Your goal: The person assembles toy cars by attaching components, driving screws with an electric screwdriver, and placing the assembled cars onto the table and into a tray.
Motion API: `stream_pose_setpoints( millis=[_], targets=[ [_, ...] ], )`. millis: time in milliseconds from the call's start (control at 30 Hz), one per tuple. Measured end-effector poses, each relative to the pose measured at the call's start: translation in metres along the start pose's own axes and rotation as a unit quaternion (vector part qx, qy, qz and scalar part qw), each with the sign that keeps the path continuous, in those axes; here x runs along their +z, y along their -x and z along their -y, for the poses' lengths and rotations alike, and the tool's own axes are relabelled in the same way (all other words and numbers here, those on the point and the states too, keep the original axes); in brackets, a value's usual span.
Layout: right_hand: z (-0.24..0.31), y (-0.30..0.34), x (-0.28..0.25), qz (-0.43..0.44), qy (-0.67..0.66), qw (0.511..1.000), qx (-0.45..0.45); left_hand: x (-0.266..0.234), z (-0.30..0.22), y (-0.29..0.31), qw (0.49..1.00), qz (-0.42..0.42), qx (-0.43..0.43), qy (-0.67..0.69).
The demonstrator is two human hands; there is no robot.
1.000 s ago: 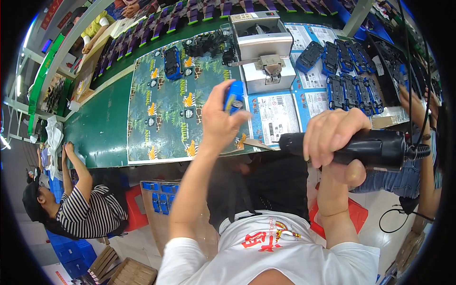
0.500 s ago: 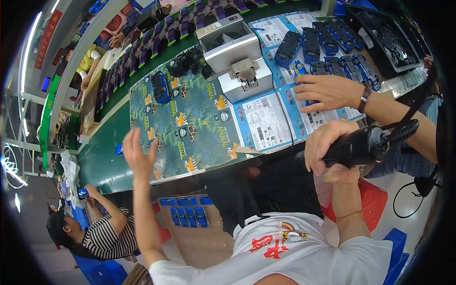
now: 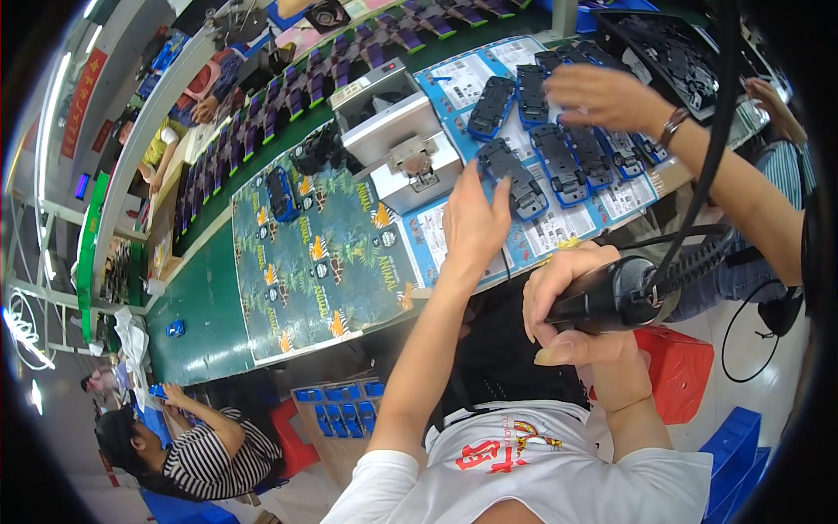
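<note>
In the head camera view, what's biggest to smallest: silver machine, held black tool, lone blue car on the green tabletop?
1. Silver machine
2. Black tool, though nearness to the camera may enlarge it
3. Blue car

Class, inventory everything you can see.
Long worktable: one, green, centre
Upturned plastic toy cars: eight-plus, black-blue, right
Printed flat sheets: several, blue-white, beneath them
Boxy metal machine: one, silver, centre
Animal-print sheeting: count unclear, green, left
Lone toy car: one, blue-black, on sheeting
Parts heap: one, black, beside machine
Plastic tray: one, black, upper right
Patterned strips: many, purple-green, rear
Small toy car: one, blue, far left
Lower toy cars: about seven, blue, below worktable
Bright stools: two, red, below
Other people: four-plus, mixed clothing, both sides
Cylindrical power tool: one, black, lower right
Left hand: one, bare, at upturned car
Right hand: one, bare, on tool
</note>
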State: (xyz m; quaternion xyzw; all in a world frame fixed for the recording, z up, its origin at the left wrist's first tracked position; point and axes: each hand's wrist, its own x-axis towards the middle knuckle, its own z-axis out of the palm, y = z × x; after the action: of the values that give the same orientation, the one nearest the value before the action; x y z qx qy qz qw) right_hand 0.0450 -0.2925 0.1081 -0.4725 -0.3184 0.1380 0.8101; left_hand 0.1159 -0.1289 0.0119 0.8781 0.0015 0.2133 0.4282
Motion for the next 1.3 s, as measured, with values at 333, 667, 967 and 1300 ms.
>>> stream_pose_setpoints(
  millis=[333, 667, 967, 1300],
  targets=[
    [0.005, 0.005, -0.025, -0.017, -0.002, 1.0, 0.005, 0.029, -0.021, -0.024, 0.987, 0.082, -0.137, 0.012],
    [0.004, -0.014, -0.012, -0.038, -0.056, 0.994, -0.081, 0.019, -0.022, 0.001, 0.951, -0.014, -0.118, 0.285],
    [-0.004, -0.102, 0.007, -0.066, -0.042, 0.964, -0.252, -0.098, 0.014, 0.075, 0.746, -0.107, -0.302, 0.584],
    [-0.069, -0.177, 0.044, -0.096, 0.222, 0.93, -0.277, -0.103, 0.037, 0.089, 0.785, -0.073, -0.253, 0.561]
  ],
)
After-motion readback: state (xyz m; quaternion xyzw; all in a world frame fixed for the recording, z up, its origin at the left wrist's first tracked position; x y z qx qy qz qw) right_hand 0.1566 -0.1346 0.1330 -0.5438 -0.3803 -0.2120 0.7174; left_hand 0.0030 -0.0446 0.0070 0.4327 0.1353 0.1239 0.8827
